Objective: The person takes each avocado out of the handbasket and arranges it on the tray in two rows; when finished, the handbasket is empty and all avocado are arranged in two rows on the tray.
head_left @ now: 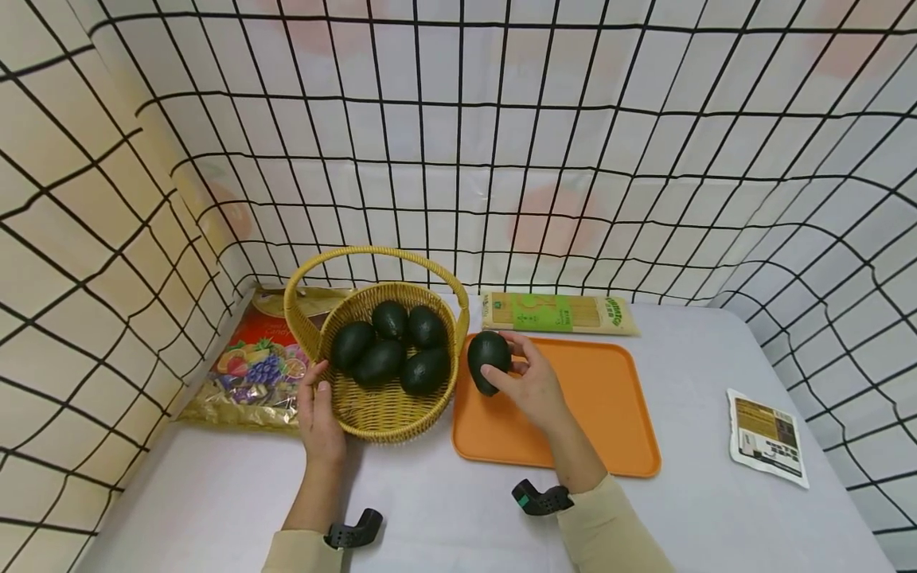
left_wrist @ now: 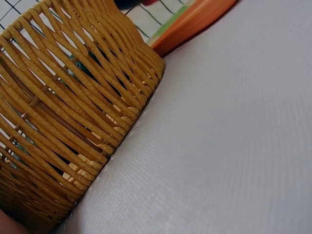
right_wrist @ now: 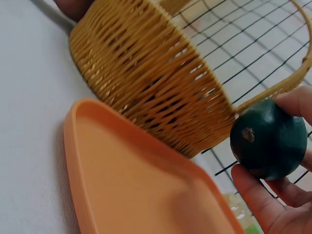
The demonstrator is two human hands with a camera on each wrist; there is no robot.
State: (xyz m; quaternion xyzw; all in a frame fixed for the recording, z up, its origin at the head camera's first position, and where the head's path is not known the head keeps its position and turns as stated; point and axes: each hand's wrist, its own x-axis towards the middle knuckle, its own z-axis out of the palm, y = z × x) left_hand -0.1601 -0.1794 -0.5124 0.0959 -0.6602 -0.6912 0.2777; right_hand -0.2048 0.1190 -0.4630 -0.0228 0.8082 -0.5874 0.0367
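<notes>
Left hand (head_left: 322, 422), fingers straight-ish, rested against the left side of the basket (head_left: 390, 434). Right hand (head_left: 535, 388) pinched a dark avocado (head_left: 489, 358) between thumb and fingers above the far-left corner of the orange tray (head_left: 591, 406); likely firm, modestly heavy, slippery, best held round its middle.

Basket (head_left: 390, 412) holds five avocados (head_left: 380, 364). About basket: candy bag (head_left: 261, 368) at 9 o'clock, tray (head_left: 598, 406) at 3. About tray: noodle pack (head_left: 559, 313) at 12, sachet (head_left: 768, 437) at 3, held avocado (head_left: 489, 358) near 10 o'clock corner.
</notes>
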